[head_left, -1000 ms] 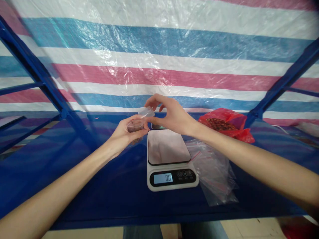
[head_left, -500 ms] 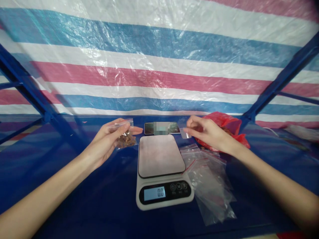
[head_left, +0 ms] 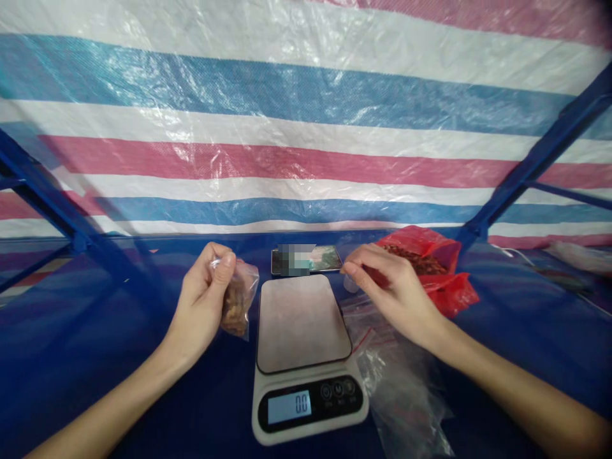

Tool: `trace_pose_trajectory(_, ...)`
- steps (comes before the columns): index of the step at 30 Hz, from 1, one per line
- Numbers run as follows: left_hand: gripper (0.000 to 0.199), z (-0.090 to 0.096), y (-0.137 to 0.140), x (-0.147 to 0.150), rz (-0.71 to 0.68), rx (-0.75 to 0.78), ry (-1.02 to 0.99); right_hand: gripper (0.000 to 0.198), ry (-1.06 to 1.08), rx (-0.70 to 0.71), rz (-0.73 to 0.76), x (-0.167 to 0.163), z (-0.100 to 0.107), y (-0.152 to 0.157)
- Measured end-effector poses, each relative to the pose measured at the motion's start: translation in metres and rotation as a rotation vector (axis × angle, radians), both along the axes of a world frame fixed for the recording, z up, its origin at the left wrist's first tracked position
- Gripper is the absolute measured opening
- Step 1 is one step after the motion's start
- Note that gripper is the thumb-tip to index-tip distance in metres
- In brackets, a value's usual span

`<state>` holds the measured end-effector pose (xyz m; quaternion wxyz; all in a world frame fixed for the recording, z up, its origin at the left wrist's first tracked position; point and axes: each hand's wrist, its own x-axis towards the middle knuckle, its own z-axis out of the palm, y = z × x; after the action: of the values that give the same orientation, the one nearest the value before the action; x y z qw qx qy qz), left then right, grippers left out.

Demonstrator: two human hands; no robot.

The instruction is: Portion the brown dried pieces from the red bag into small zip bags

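Note:
My left hand (head_left: 206, 299) is closed on the top of a small clear zip bag (head_left: 239, 303) with brown pieces inside. The bag hangs left of a white kitchen scale (head_left: 306, 325), whose display reads 0.0 and whose plate carries nothing. Beyond the scale's right far corner, my right hand (head_left: 389, 287) pinches a small clear plastic piece (head_left: 351, 282); its exact kind is unclear. Just behind that hand, a red plastic bag (head_left: 454, 296) lies open, showing reddish-brown dried bits (head_left: 415, 259).
Several flat clear zip bags (head_left: 406, 389) lie right of the scale, partly under my right forearm. A phone (head_left: 327, 257) rests behind the scale on the blue surface (head_left: 143, 331). Blue metal bars stand at both sides, and a striped plastic sheet (head_left: 287, 153) hangs behind.
My left hand has turned and closed round the zip bag's top, so the bag now hangs more upright. My right hand has shifted slightly with the plastic piece. The view has tilted up a little.

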<state>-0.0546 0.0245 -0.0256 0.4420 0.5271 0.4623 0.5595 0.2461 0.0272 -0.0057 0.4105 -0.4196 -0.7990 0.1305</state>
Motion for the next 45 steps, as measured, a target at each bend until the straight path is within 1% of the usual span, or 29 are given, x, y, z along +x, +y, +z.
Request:
trace_pose_trajectory(2,0.039,0.008,0.001,0.011,0.013,0.076,-0.004,0.029,0.058,-0.078,0.115,-0.018,0.002,-0.006)
trace_pose_trajectory(4,0.042,0.022,0.005,0.026,0.021,0.145,-0.009,0.024,0.111,-0.17,0.23,-0.035,0.007,-0.004)
trace_pose_trajectory(6,0.042,0.039,0.012,0.042,0.005,0.211,0.017,0.027,0.159,-0.249,0.334,-0.049,0.016,0.009)
trace_pose_trajectory(7,0.042,0.048,0.018,0.05,0.0,0.262,0.034,0.032,0.19,-0.275,0.381,-0.055,0.022,0.018)
trace_pose_trajectory(8,0.041,0.057,0.024,0.058,0.017,0.315,0.065,0.038,0.245,-0.275,0.402,-0.06,0.027,0.03)
trace_pose_trajectory(10,0.04,0.072,0.04,0.071,0.1,0.46,0.08,0.043,0.369,-0.23,0.389,-0.066,0.038,0.053)
trace_pose_trajectory(11,0.042,0.077,0.048,0.076,0.139,0.515,0.067,0.043,0.444,-0.214,0.373,-0.068,0.043,0.064)
trace_pose_trajectory(13,0.045,0.083,0.064,0.084,0.162,0.577,0.031,0.039,0.588,-0.201,0.335,-0.07,0.051,0.08)
trace_pose_trajectory(16,0.047,0.082,0.082,0.091,0.171,0.612,-0.009,0.029,0.762,-0.204,0.302,-0.073,0.06,0.088)
trace_pose_trajectory(18,0.043,0.079,0.088,0.094,0.17,0.617,-0.012,0.028,0.8,-0.189,0.287,-0.073,0.064,0.088)
trace_pose_trajectory(20,0.042,0.075,0.092,0.095,0.154,0.613,-0.041,0.027,0.759,-0.123,0.254,-0.07,0.065,0.089)
trace_pose_trajectory(23,0.041,0.073,0.097,0.093,0.111,0.602,-0.113,0.027,0.653,0.015,0.202,-0.063,0.065,0.093)
trace_pose_trajectory(26,0.039,0.071,0.102,0.09,0.067,0.557,-0.154,0.028,0.61,0.053,0.205,-0.056,0.061,0.1)
trace_pose_trajectory(28,0.039,0.068,0.105,0.088,0.073,0.486,-0.213,0.028,0.623,0.021,0.246,-0.056,0.055,0.102)
trace_pose_trajectory(31,0.042,0.063,0.105,0.088,0.119,0.394,-0.288,0.027,0.702,-0.115,0.354,-0.062,0.046,0.101)
trace_pose_trajectory(32,0.042,0.06,0.104,0.088,0.119,0.383,-0.287,0.027,0.736,-0.164,0.378,-0.064,0.044,0.1)
trace_pose_trajectory(34,0.041,0.056,0.103,0.088,0.075,0.383,-0.246,0.027,0.8,-0.219,0.368,-0.069,0.042,0.096)
trace_pose_trajectory(37,0.036,0.052,0.101,0.087,0.004,0.426,-0.174,0.024,0.874,-0.215,0.264,-0.072,0.043,0.092)
trace_pose_trajectory(40,0.031,0.051,0.099,0.087,0.023,0.449,-0.162,0.022,0.921,-0.217,0.19,-0.071,0.044,0.091)
trace_pose_trajectory(45,0.022,0.056,0.099,0.084,0.065,0.426,-0.192,0.024,0.876,-0.208,0.224,-0.071,0.039,0.094)
